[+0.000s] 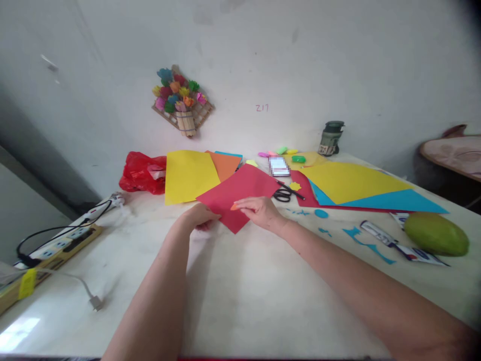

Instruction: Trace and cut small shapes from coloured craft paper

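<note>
A red sheet of paper [248, 185] lies at a slant in front of me, one corner pointing my way. At its left edge is my left hand [201, 215], closed, with the fingertips gripping the paper's border. My right hand [261, 210] is over the sheet's right part, its fingers pinched on a small orange piece [234, 206], perhaps paper, against the red surface. Much of that piece is hidden by the fingers. Black-handled scissors [281, 194] and a dark pen [295, 191] rest just beyond the right hand, beside a yellow scalloped cutout [295, 186].
Yellow paper [190, 175] and a red plastic bag [143, 173] are at the back left. A phone [279, 166] and bottle [331, 138] stand farther back. To the right are blue scraps [370, 245], glue tubes [419, 254] and a green fruit [436, 234]; a power strip [56, 250] is left.
</note>
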`<state>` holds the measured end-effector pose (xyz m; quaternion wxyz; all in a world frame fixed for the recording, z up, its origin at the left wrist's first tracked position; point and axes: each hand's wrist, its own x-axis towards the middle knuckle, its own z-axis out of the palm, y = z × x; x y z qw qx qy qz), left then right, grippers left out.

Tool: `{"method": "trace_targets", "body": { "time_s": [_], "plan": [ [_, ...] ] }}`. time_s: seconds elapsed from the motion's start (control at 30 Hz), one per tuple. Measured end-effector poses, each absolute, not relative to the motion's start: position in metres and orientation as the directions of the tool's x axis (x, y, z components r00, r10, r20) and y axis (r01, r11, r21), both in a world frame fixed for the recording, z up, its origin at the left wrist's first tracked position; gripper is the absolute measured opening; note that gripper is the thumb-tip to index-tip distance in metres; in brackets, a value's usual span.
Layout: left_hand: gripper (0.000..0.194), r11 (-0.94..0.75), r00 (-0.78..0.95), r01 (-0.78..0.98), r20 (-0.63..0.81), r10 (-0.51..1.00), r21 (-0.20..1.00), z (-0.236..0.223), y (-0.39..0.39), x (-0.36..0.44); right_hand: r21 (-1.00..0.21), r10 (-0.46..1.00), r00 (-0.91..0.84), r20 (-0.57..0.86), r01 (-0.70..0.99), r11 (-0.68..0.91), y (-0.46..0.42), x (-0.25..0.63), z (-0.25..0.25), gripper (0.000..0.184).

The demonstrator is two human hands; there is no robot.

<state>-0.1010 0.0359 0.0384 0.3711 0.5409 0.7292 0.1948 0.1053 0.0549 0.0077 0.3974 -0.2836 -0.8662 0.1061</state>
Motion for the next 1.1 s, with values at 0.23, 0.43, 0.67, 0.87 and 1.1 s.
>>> {"method": "trace_targets", "body": {
  "time_s": [0.23,0.43,0.67,0.87,1.1],
  "plan": [
    [0.029,0.029,-0.269,0.808,0.325,0.907,0.588,0.031,0.046,-0.104,-0.455,0.529,-0.701,0.478,0.317,0.832,0.055,0.092,-0.02,0.028],
    [0.046,-0.275,0.223,0.854,0.167,0.96,0.441,-0.008,0.049,-0.101,-0.484,0.515,-0.706,0.487,0.272,0.831,0.057,0.095,-0.021,0.023],
    [0.05,-0.281,0.256,0.897,0.117,0.96,0.341,-0.014,0.051,-0.104,-0.487,0.509,-0.719,0.474,0.268,0.831,0.05,0.1,-0.01,0.028],
    [0.057,-0.275,0.268,0.912,0.066,0.961,0.306,-0.01,0.047,-0.103,-0.532,0.516,-0.711,0.477,0.234,0.814,0.051,0.101,-0.012,0.019],
    [0.074,-0.255,0.265,0.919,0.009,0.964,0.3,0.004,0.036,-0.098,-0.565,0.517,-0.715,0.47,0.206,0.799,0.058,0.101,-0.02,0.016]
  ]
}}
